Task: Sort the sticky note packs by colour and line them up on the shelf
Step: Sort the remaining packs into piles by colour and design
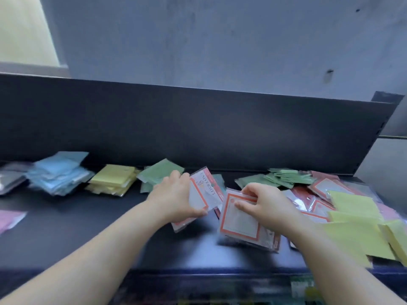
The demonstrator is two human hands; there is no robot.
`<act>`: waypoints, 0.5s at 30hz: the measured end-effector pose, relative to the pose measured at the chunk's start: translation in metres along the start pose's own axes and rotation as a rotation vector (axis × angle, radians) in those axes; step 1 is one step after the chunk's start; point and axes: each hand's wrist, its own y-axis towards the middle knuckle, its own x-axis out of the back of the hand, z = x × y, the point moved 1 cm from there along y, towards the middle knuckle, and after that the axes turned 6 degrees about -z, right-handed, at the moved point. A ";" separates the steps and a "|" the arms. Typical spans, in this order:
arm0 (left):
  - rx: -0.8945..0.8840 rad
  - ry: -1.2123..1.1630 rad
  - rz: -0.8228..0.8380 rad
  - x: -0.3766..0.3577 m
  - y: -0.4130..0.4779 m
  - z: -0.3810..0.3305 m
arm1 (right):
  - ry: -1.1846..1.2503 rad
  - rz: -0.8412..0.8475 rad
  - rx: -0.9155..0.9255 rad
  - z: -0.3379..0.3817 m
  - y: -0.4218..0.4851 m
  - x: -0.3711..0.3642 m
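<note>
As the left hand [174, 195] pinched one red-bordered film-wrapped pack [199, 190] and the right hand [269, 204] gripped a second pack [239, 223], both seemed light, slippery, best held edgewise

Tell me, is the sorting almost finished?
About halfway, it looks. Done: a blue stack, a yellow stack and a green stack sit apart at the back of the shelf. In hand: the left hand grips a red-bordered pack, the right hand a red-bordered bundle. Left: the mixed heap on the right, green, red-bordered and yellow jumbled together.
</note>
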 end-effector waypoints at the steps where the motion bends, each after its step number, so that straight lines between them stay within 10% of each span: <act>1: 0.048 -0.007 -0.002 0.001 -0.010 0.008 | 0.007 0.002 0.038 0.007 0.000 -0.002; 15: 0.649 -0.169 -0.263 0.017 -0.128 0.115 | 0.078 0.055 0.338 0.111 -0.015 -0.072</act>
